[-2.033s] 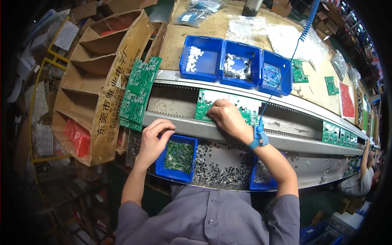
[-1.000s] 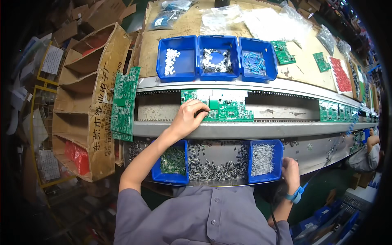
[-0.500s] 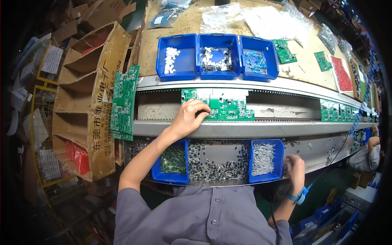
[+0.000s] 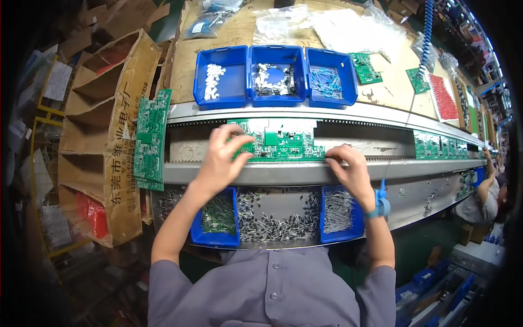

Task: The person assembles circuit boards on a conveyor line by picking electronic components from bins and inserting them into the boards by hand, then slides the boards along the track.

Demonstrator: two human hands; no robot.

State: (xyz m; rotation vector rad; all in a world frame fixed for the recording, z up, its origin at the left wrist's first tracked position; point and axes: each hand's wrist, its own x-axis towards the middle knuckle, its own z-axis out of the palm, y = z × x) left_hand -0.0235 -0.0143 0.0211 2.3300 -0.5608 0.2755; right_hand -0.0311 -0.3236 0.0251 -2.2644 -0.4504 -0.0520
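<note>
Left grip spread wide on the green circuit board; right grip pinches its right edge.

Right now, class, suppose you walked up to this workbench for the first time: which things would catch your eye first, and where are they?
The eye goes first to the green circuit board on the conveyor track at the centre, with the left hand spread over its left end and the right hand at its right edge. Behind it, three bright blue bins of small parts stand in a row. At the left, a stack of green boards leans beside a cardboard box.
</note>
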